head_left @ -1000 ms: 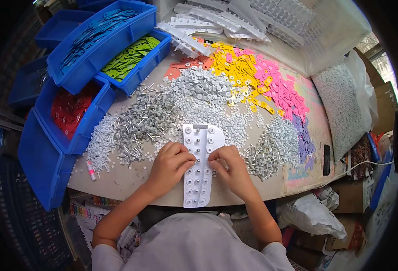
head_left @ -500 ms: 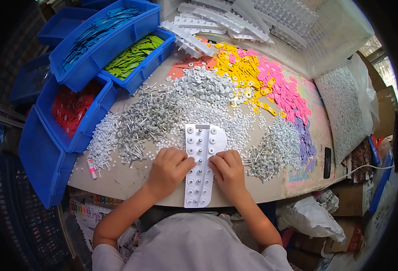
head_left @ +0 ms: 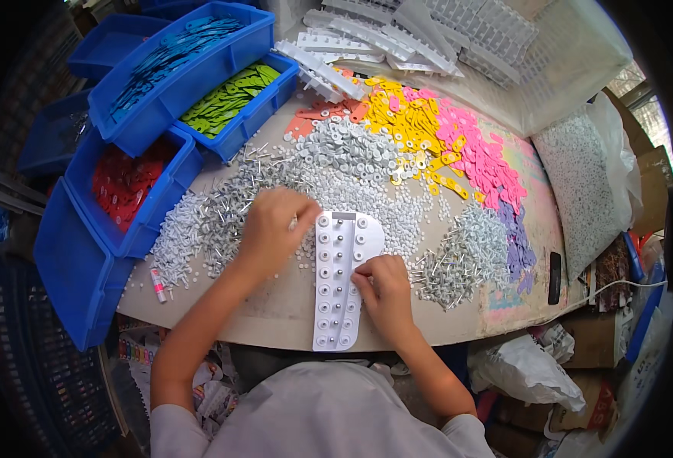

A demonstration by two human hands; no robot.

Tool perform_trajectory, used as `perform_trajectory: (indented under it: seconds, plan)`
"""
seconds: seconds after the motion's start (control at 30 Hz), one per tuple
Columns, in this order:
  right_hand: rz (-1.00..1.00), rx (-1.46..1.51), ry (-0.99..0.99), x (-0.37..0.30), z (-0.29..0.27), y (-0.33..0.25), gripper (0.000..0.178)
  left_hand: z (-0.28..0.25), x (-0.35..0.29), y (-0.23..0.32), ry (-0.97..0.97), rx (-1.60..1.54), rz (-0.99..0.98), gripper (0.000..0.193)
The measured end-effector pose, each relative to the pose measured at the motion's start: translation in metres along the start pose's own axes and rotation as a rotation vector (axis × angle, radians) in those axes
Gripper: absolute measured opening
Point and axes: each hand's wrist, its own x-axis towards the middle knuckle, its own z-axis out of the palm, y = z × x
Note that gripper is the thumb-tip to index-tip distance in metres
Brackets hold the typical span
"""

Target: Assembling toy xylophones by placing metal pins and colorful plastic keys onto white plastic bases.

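A white plastic jig lies upright in front of me on the table, its long side toward my body. It carries two outer columns of small white rings and a middle row of silver metal studs. My right hand rests against its right edge, thumb and fingers drawn together at a ring position; whatever they pinch is hidden. Over the heap of silver-shanked pins, beside the jig's upper left corner, hangs my left hand. Its fingers are curled and blurred by motion, so their grip is unclear.
White discs and grey rings spread beyond the jig. Yellow tags, pink tags and purple tags line the far right. Blue bins stand left; a second pin pile lies right.
My left hand has left the jig's left edge and moved up and slightly left to the pins. The right hand has stayed at the jig's right edge.
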Motion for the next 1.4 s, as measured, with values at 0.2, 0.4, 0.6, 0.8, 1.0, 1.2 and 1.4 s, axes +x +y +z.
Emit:
perform_trajectory:
  seconds: [0.2,0.4,0.6,0.8,1.0,1.2,1.4]
  plan:
    - [0.168,0.230,-0.049,0.002,-0.008,-0.003,0.010,0.013,0.066,-0.066,0.103,0.187,0.016,0.007]
    - [0.195,-0.026,0.069,0.030,-0.036,0.017,0.009,0.028,0.079,-0.086,0.029,0.298,0.033,0.007]
    - [0.060,-0.203,-0.095,0.068,-0.044,0.045,0.009,0.025,0.080,-0.080,0.019,0.293,0.028,0.007]
    - [-0.042,-0.222,0.099,0.124,-0.021,0.076,0.010,0.006,0.053,-0.024,-0.005,0.076,-0.084,0.013]
    - [0.081,-0.195,-0.004,0.143,0.001,0.089,0.011,-0.010,-0.021,0.018,-0.095,-0.206,-0.082,0.013]
    - [0.094,-0.053,0.062,0.116,-0.016,0.065,0.011,-0.005,-0.068,0.038,-0.228,-0.371,-0.214,0.011]
    - [0.077,0.171,-0.155,0.045,-0.047,-0.004,0.012,0.002,-0.084,0.047,-0.242,-0.370,-0.203,0.011]
